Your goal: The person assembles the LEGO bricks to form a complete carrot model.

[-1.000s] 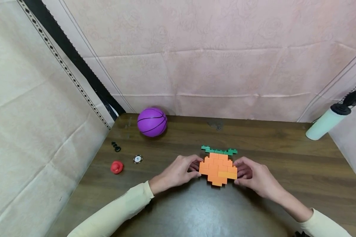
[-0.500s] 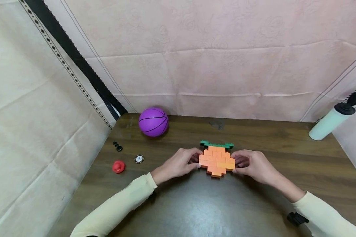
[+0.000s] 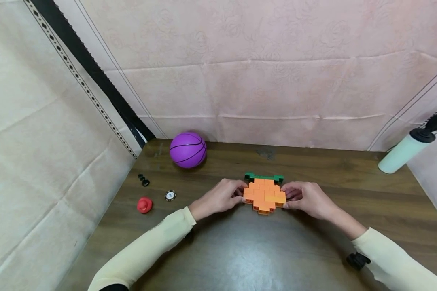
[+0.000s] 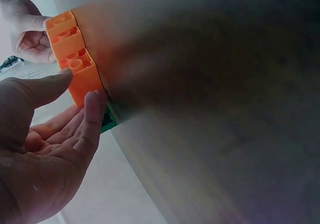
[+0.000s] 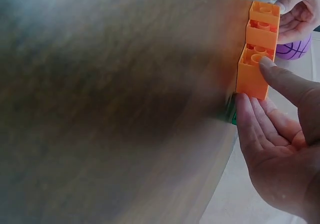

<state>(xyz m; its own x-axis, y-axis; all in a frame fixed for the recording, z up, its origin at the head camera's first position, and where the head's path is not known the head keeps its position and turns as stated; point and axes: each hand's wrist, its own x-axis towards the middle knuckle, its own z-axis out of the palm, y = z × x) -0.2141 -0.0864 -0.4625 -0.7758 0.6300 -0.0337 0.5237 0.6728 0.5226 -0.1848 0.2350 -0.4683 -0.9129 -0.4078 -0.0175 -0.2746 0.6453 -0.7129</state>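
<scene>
thing: brick carrot [image 3: 264, 195], flat orange plate of snapped bricks with a green top row, lying mid-tabletop, green end toward the far edge
left hand [image 3: 220, 197]: thumb and fingertips pinch the carrot's left edge, fingers only lightly curled, palm off the table [image 3: 313, 169]
right hand [image 3: 307, 198]: same on the right edge, thumb on top of the studs, fingers under and along the side; nothing else held
weight: judged light, hollow plastic
stiffness: each brick is rigid, but the plate is only one brick thick, so likely weak in bending at the seams
surface: smooth plastic sides, likely slippery; studs on top give the thumbs something to catch
grip points: opposite long edges at the widest rows, as now; avoid the narrow tip and the green row, which look likeliest to snap off
risk: squeezing inward or twisting could pop bricks apart
nearby: purple ball [image 3: 187, 149] at the far left corner, red knob [image 3: 144, 205] and chip [image 3: 170, 195] near the left edge, all well apart from the carrot
</scene>
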